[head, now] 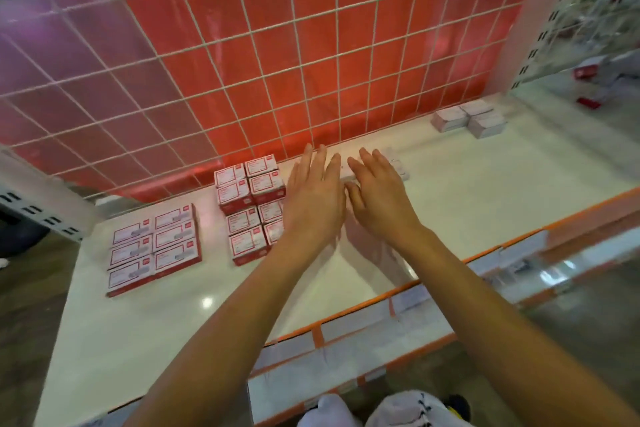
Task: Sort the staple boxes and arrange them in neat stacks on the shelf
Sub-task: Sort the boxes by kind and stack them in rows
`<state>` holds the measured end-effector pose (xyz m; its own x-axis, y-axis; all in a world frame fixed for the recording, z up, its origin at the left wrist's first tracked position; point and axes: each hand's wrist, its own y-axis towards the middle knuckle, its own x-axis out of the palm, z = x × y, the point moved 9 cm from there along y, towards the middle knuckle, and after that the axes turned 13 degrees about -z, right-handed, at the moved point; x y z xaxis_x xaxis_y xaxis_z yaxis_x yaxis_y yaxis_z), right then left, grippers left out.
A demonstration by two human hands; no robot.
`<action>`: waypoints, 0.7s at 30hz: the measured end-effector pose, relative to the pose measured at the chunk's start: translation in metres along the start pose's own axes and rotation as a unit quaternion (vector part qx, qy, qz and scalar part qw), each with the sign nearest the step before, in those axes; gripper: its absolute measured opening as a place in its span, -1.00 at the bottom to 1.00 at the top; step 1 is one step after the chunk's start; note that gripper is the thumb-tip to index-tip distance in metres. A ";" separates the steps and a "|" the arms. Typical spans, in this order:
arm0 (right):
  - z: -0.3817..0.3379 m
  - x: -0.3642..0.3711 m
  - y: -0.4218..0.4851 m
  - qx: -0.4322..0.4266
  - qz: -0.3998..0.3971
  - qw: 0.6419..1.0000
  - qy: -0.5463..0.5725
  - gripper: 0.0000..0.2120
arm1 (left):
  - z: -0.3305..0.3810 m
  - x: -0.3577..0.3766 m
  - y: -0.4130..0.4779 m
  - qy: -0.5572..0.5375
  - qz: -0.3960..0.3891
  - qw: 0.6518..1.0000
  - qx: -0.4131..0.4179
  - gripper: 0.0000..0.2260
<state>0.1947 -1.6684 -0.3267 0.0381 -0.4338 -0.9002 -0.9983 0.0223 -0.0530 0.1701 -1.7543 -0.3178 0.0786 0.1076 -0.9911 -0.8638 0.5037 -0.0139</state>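
Single head view, close above shelf (467,204), facing forward-down toward wire grid (263,55).

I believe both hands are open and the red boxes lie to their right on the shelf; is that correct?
Not quite: the head view shows the red boxes to their left. The left hand and right hand are open.

The staple boxes (154,246) at the left wore white labels framed in red — as did the taller stacks (249,198) beside them. A far cluster of boxes (467,120) looked pale grey-white. The shelf (173,322) was glossy cream-white, its front strip (585,218) orange with white tags. The wire grid (337,45) was white — a pattern of squares over a red panel (304,35).
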 end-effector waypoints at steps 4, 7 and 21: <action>0.064 -0.025 -0.023 0.026 0.006 1.000 0.000 -0.53 | 0.070 0.008 0.019 -0.003 -0.005 0.999 0.033 -0.54; 0.118 -0.050 -0.043 0.041 0.019 0.999 -0.009 -0.55 | 0.129 0.020 0.036 -0.012 -0.020 0.998 0.056 -0.56; 0.320 -0.129 -0.127 0.125 0.052 0.991 0.007 -0.58 | 0.349 0.065 0.084 -0.032 -0.060 0.988 0.136 -0.57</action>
<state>0.3302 -1.3268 -0.3427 -0.0668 -0.4298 -0.9005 -0.9547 0.2900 -0.0676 0.2762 -1.4062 -0.3375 0.2110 0.0820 -0.9740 -0.6808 0.7274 -0.0863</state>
